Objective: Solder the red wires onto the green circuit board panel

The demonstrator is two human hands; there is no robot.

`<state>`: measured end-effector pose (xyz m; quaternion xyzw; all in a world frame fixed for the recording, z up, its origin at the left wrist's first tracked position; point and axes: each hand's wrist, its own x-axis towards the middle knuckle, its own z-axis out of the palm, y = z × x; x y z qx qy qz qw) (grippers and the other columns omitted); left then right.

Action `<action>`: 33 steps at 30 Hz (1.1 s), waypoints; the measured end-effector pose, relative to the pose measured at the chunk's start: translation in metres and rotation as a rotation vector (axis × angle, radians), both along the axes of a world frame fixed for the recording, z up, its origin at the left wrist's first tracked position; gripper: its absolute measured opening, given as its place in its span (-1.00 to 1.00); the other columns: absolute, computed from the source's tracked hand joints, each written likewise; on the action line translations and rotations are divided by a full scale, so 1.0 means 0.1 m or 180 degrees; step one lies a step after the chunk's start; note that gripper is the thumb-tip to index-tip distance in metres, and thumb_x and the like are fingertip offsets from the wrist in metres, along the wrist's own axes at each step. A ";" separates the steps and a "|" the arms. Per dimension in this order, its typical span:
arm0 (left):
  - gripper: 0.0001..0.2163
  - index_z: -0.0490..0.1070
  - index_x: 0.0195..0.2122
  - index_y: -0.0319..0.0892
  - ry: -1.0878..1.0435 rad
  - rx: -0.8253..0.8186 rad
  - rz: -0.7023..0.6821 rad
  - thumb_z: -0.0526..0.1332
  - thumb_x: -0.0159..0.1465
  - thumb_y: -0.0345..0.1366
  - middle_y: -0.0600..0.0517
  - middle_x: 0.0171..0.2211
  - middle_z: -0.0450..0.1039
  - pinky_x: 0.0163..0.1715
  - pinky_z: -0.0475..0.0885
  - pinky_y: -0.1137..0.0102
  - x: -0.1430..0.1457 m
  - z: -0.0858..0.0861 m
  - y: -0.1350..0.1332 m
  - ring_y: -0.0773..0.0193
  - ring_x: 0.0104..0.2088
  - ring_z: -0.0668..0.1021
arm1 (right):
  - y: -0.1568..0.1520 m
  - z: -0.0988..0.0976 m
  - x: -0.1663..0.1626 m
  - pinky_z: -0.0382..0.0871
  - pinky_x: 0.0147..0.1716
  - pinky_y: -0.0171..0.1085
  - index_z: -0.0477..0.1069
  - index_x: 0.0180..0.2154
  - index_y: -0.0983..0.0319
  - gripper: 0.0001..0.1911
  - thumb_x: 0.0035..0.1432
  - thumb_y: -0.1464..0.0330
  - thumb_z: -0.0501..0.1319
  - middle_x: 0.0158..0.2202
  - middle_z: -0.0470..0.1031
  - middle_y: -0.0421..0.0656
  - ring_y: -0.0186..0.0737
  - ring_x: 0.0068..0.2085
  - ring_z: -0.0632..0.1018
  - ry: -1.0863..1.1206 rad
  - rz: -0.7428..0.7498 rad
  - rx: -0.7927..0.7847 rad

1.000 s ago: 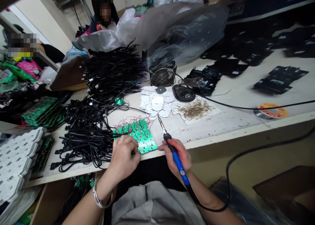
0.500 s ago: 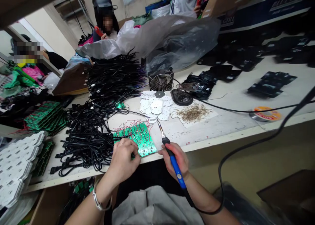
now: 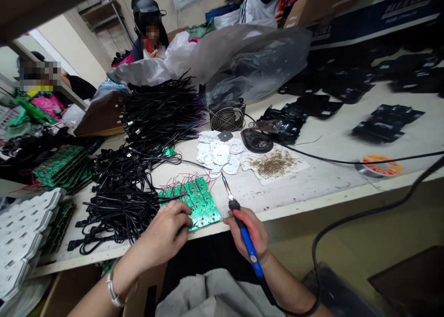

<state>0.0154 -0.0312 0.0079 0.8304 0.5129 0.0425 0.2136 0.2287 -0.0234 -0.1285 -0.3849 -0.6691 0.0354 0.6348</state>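
A blue-handled soldering iron (image 3: 250,246) is gripped in my right hand (image 3: 255,229), its metal tip pointing up and away over the table, to the right of a green circuit board panel (image 3: 204,206). Thin red and black wires stick up from that panel. My left hand (image 3: 169,229) rests at the panel's near left corner with its fingers curled together; what they pinch, if anything, is hidden. Directly left of this hand lies a heap of black cables (image 3: 125,210). White plates (image 3: 221,153) are piled just beyond the iron's tip.
A small fan (image 3: 227,117) stands behind the white plates. Beside them are a dark soldering stand base (image 3: 256,140) and a paper with brown crumbs (image 3: 274,164). A solder spool (image 3: 379,165) sits at right, near the iron's cord (image 3: 315,247). White trays (image 3: 27,238) are stacked at left.
My left hand has shifted slightly left and down, and its fingers have changed position at the panel's edge. The right hand with the soldering iron stays almost in place.
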 end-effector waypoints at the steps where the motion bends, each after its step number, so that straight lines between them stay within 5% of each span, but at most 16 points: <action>1: -0.83 0.48 -0.30 -0.16 0.0031 0.0059 -0.0133 0.11 0.20 -0.46 -0.08 -0.11 0.48 -0.05 0.40 0.21 -0.04 0.07 0.05 0.14 -0.07 0.49 | 0.00 0.00 0.00 0.60 -0.41 -0.25 0.35 -0.02 0.23 -0.67 0.16 0.52 0.24 -0.39 0.57 -0.09 -0.18 -0.37 0.63 -0.0006 -0.0004 0.0008; 6: -0.77 0.49 -0.25 -0.21 0.0286 0.0568 -0.0222 0.04 0.31 -0.34 -0.09 -0.21 0.51 -0.09 0.42 0.26 -0.03 0.30 0.77 0.17 -0.16 0.52 | 0.02 -0.02 0.00 0.59 -0.42 -0.26 0.34 -0.03 0.24 -0.71 0.19 0.49 0.22 -0.40 0.56 -0.10 -0.20 -0.38 0.62 -0.0068 -0.0067 0.0093; 9: -0.75 0.52 -0.12 -0.24 0.0789 0.0637 -0.0416 0.10 0.27 -0.34 -0.15 -0.10 0.50 0.00 0.36 0.19 0.13 0.15 1.39 0.07 -0.07 0.49 | 0.02 -0.01 -0.01 0.58 -0.41 -0.25 0.33 0.00 0.24 -0.70 0.21 0.49 0.21 -0.44 0.55 -0.12 -0.19 -0.37 0.61 -0.0053 -0.0163 0.0147; 12: -0.81 0.58 -0.22 -0.13 0.0782 0.0477 -0.0640 0.26 0.15 -0.29 -0.07 -0.16 0.52 -0.05 0.36 0.23 0.26 -0.11 1.79 0.08 -0.11 0.50 | 0.01 -0.01 -0.02 0.58 -0.38 -0.24 0.32 0.01 0.24 -0.68 0.21 0.52 0.20 -0.47 0.53 -0.15 -0.18 -0.36 0.60 0.0053 -0.0212 0.0084; 16: -0.92 0.59 -0.40 -0.11 0.0489 0.0312 -0.0728 0.35 0.04 -0.32 -0.01 -0.29 0.54 -0.12 0.39 0.28 0.28 -0.35 1.87 0.12 -0.18 0.53 | 0.00 -0.02 -0.02 0.57 -0.39 -0.25 0.32 0.00 0.24 -0.67 0.19 0.53 0.20 -0.44 0.53 -0.13 -0.19 -0.36 0.60 0.0107 -0.0161 0.0065; 20: -0.97 0.53 -0.44 -0.17 -0.0200 0.0267 -0.0410 0.34 0.09 -0.34 0.06 -0.41 0.53 -0.25 0.43 0.39 0.20 -0.27 1.83 0.28 -0.32 0.54 | 0.00 -0.01 0.00 0.57 -0.37 -0.22 0.30 0.03 0.25 -0.64 0.19 0.54 0.20 -0.44 0.53 -0.13 -0.18 -0.35 0.59 0.0067 -0.0056 0.0119; 24: -0.82 0.38 -0.17 -0.33 -0.1054 0.0603 0.0467 0.09 0.33 -0.32 0.15 -0.46 0.45 -0.36 0.40 0.47 -0.12 0.23 1.99 0.51 -0.48 0.50 | 0.01 -0.01 0.01 0.57 -0.38 -0.22 0.29 0.03 0.24 -0.65 0.20 0.53 0.19 -0.46 0.52 -0.14 -0.18 -0.35 0.58 0.0121 -0.0029 0.0066; 27: -0.78 0.19 -0.02 -0.37 -0.1587 0.1205 0.1203 -0.08 0.40 -0.38 0.33 -0.57 0.22 -0.41 0.31 0.55 -0.59 0.84 2.09 0.72 -0.66 0.30 | 0.00 0.00 0.01 0.58 -0.38 -0.24 0.32 -0.01 0.23 -0.69 0.21 0.51 0.20 -0.43 0.53 -0.14 -0.19 -0.35 0.59 0.0165 -0.0124 0.0044; 29: -0.86 0.20 -0.08 -0.30 -0.2606 0.1960 0.1978 0.05 0.37 -0.38 0.39 -0.64 0.12 -0.47 0.27 0.60 -0.93 1.31 1.99 0.71 -0.71 0.22 | -0.02 0.00 0.03 0.58 -0.38 -0.27 0.36 -0.05 0.23 -0.75 0.21 0.47 0.22 -0.37 0.56 -0.10 -0.20 -0.36 0.61 0.0143 -0.0194 -0.0004; 31: -0.81 0.21 -0.16 -0.21 -0.3348 0.2758 0.2051 0.22 0.29 -0.34 0.38 -0.64 0.15 -0.56 0.23 0.62 -1.18 1.72 1.71 0.64 -0.70 0.24 | -0.02 -0.03 0.04 0.57 -0.39 -0.32 0.40 -0.08 0.23 -0.77 0.20 0.48 0.24 -0.34 0.57 -0.10 -0.22 -0.35 0.62 0.0061 -0.0146 -0.0103; 33: -0.74 0.24 -0.23 -0.18 -0.3734 0.3500 0.1572 0.33 0.19 -0.30 0.34 -0.61 0.24 -0.64 0.21 0.58 -1.28 1.94 1.33 0.56 -0.66 0.29 | 0.00 -0.09 0.05 0.57 -0.34 -0.33 0.42 -0.07 0.24 -0.71 0.14 0.50 0.30 -0.33 0.58 -0.11 -0.22 -0.36 0.63 0.0075 -0.0074 -0.0044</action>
